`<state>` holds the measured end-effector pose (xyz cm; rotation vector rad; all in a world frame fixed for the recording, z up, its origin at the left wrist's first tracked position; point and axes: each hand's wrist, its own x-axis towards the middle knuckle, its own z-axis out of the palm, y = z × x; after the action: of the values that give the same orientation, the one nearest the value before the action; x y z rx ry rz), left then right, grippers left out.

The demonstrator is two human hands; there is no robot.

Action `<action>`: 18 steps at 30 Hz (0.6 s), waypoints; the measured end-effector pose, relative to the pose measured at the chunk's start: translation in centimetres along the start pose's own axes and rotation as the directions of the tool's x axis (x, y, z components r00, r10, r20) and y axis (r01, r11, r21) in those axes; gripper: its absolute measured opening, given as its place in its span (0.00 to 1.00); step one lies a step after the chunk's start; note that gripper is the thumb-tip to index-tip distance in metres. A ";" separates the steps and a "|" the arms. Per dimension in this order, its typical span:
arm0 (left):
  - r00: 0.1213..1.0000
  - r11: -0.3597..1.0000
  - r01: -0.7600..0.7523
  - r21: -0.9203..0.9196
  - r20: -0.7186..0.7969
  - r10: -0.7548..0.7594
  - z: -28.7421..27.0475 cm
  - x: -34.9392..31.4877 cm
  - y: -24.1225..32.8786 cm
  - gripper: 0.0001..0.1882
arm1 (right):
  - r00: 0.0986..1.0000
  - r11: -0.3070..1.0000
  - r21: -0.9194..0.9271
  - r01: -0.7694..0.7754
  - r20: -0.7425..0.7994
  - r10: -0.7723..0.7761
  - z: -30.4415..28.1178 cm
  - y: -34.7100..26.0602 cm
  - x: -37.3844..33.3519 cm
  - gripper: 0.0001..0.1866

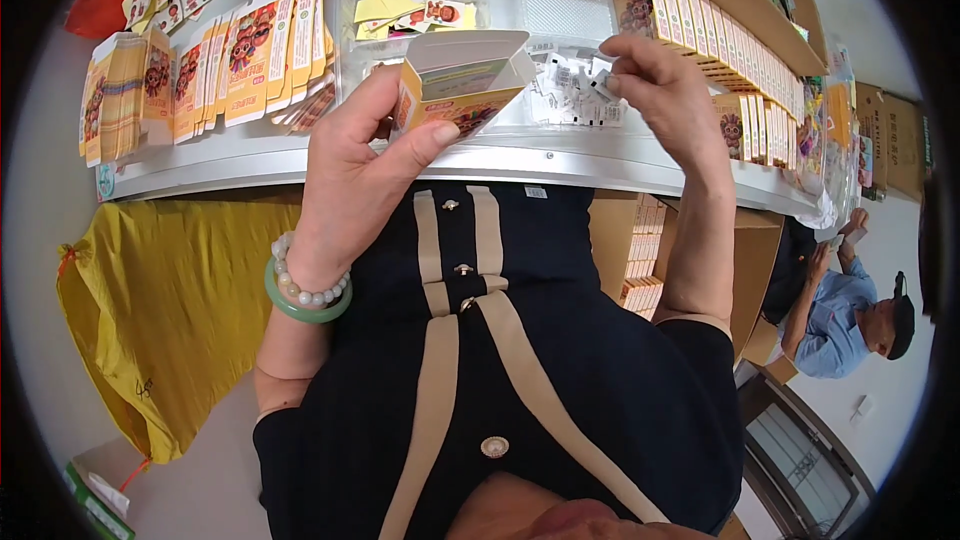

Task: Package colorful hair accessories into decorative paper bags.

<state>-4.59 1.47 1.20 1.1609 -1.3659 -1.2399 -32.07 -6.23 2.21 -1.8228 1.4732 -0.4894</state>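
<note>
While your left hand (352, 155) grasps an open yellow cardboard carton (462, 108) at upper centre of the head view, your right hand (662, 98) seems to pinch a small white printed sachet (602, 81) over a loose sachet pile (562, 100). The carton is unclosed; flat-looking yellow cartons (252, 45) at upper left appear left to do, and squared yellow-and-white carton rows (705, 28) at upper right look finished.

I judge this a packing workshop: the surface (590, 152) holds flat cartons (250, 55) left, small packets (565, 95) centrally, rows of boxes (690, 15) right.
</note>
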 end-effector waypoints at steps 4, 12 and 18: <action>1.000 1.000 0.014 -0.021 -0.019 -0.015 0.0 -0.2 0.0 0.15 | 0.998 0.936 0.353 0.010 -0.067 0.015 -1.0 0.0 -0.2 0.12; 0.998 0.996 -0.040 0.076 0.056 0.036 0.2 0.1 0.4 0.15 | 0.990 0.844 0.523 0.118 -0.127 -0.060 -0.9 -1.1 -0.2 0.11; 0.998 0.997 -0.065 0.034 0.004 0.065 0.2 -0.1 0.1 0.15 | 1.000 0.994 0.114 0.000 -0.022 0.002 -0.8 0.0 0.2 0.14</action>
<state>-4.75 1.57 1.26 1.1294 -1.4210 -1.1767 -32.56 -6.65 2.76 -1.7324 1.4313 -0.5827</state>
